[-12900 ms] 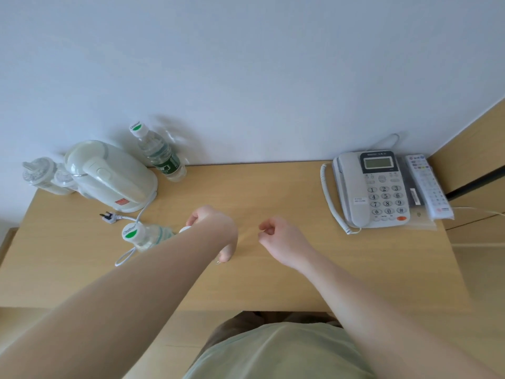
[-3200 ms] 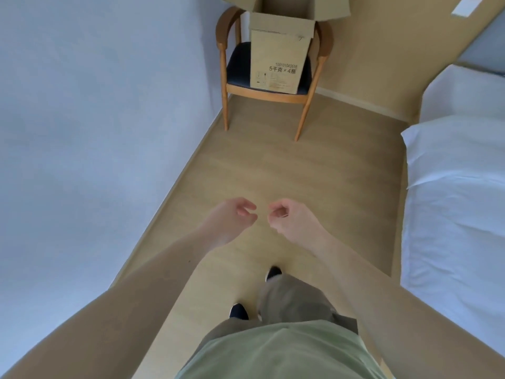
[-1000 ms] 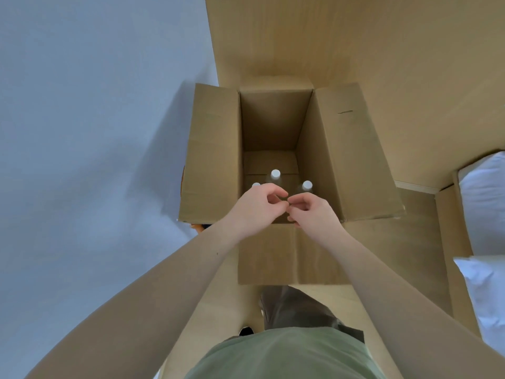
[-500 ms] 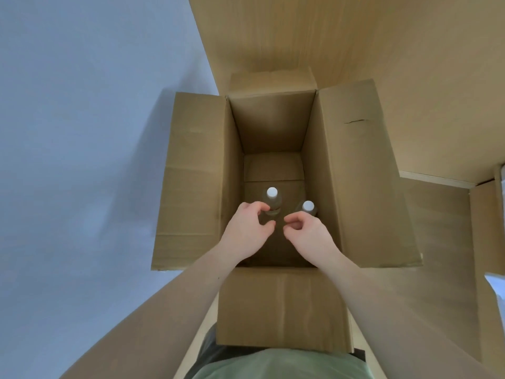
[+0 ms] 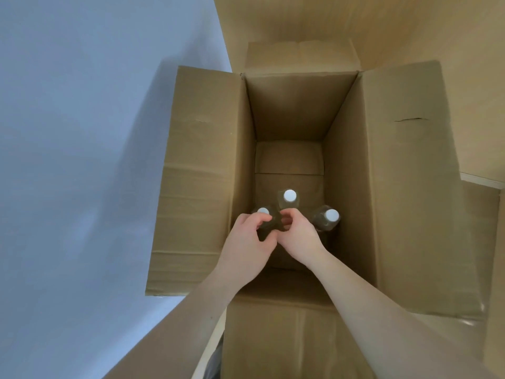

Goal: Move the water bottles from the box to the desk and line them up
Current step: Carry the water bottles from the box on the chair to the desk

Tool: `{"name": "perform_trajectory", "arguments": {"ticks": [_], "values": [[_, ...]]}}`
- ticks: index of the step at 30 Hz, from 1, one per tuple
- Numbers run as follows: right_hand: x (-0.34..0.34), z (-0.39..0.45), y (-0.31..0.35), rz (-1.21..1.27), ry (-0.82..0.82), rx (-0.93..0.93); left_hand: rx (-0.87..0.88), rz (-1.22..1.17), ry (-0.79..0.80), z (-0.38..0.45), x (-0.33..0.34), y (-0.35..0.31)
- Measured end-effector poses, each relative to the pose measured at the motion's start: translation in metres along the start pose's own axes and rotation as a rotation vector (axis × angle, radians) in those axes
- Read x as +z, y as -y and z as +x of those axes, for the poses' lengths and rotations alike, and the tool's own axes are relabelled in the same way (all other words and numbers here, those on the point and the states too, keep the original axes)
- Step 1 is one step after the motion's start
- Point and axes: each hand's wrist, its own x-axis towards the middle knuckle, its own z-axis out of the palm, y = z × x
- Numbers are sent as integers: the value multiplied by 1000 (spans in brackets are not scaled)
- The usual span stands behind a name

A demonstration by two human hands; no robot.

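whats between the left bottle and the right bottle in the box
In the head view, the right hand lies between the left bottle and right bottle; the middle bottle stands slightly farther back.

Pale blue wall [image 5: 82,132] at left, wood-panelled wall [image 5: 355,23] behind, wood-look floor [image 5: 481,203] at right

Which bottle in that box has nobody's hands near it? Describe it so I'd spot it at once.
Look down into the tall open cardboard box: three white-capped bottles stand at its bottom. The one you want is the right-hand bottle, beside the box's right wall. The left hand and right hand meet at the other two; this one stands untouched.
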Motion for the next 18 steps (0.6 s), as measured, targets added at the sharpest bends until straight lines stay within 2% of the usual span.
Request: {"name": "perform_trajectory", "arguments": {"ticks": [7,18], "values": [[30,45,-4,-57,-2,7,2,-38,-16,7,2,3],[41,75,0,-31,144,-32,-21,-84,-13,21,14,-5]]}}
